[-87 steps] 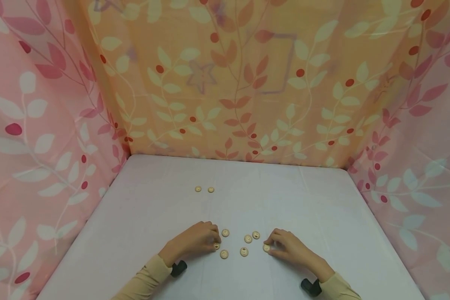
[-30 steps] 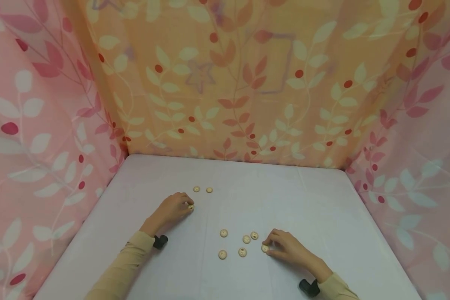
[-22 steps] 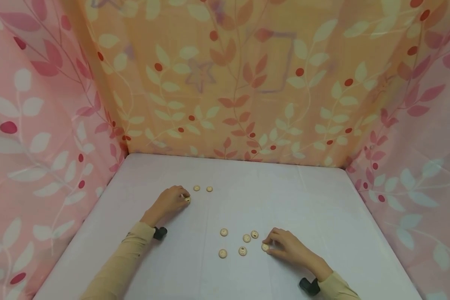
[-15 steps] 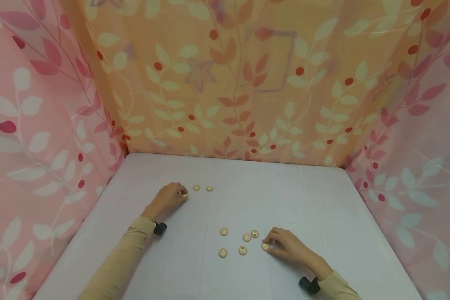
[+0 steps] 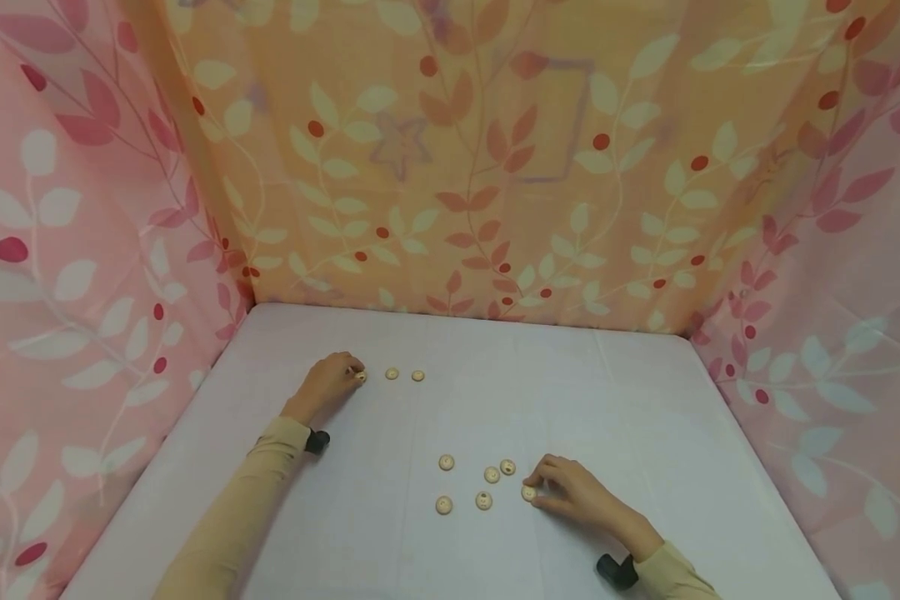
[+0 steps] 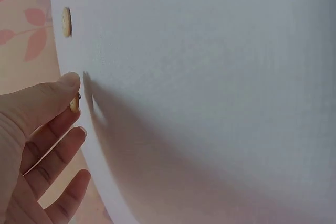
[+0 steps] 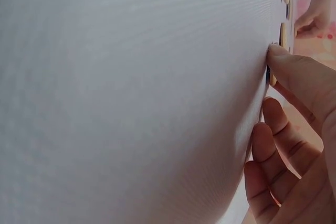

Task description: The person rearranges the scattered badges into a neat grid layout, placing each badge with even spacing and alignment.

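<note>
At the table's far left, my left hand [image 5: 324, 385] pinches a round wooden button [image 5: 361, 377] between thumb and finger. The left wrist view shows this button [image 6: 74, 103] edge-on, a shadow falling on the cloth beside the hand. Two similar buttons lie just right of it, the nearer one [image 5: 392, 373] and a farther one [image 5: 417, 376]. My right hand [image 5: 581, 493], front and right of centre, holds another wooden button [image 5: 528, 493] between thumb and finger at the table surface. In the right wrist view that button [image 7: 272, 77] is partly hidden by the thumb.
Several loose buttons lie left of my right hand, among them one with a dark mark [image 5: 483, 500] and a plainer one [image 5: 444, 505]. White cloth covers the table [image 5: 615, 400]. A patterned orange curtain [image 5: 450, 167] rises behind, with pink curtains at both sides.
From the front group of buttons, my left hand has carried one button away and to the left, level with the far pair. My right hand stays in place with its button.
</note>
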Demonstrator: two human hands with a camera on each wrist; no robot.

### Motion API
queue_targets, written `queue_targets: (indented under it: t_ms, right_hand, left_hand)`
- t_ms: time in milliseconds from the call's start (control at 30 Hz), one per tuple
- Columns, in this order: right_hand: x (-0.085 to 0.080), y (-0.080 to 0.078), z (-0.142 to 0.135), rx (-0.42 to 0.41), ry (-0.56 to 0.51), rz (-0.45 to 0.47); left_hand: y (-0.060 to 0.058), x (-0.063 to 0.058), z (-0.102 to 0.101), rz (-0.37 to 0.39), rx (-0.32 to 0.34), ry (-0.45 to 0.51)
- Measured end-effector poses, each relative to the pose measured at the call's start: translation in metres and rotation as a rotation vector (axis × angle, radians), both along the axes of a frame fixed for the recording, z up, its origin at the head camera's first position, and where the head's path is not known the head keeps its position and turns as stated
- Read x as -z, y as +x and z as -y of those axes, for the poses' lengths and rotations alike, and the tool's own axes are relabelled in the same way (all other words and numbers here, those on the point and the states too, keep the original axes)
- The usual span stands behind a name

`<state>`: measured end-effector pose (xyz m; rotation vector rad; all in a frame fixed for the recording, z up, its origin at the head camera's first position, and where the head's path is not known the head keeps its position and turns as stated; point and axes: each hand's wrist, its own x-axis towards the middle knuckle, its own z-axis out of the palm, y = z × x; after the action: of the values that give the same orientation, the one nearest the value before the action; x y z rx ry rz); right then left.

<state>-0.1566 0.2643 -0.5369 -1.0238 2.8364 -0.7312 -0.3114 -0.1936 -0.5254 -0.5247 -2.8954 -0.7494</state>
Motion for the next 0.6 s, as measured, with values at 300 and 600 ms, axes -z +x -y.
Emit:
queue_targets:
  t_ms: [300,600]
  right_hand:
    - [0.001,0.001,0.001,-0.009,-0.004,-0.028]
    - [0.001,-0.001,0.000,-0.015,-0.001,-0.033]
  left_hand:
    - [-0.011,0.006,0.007,0.001,0.009,-0.007]
    - [-0.015,0.003,0.007,0.036,-0.002,0.007]
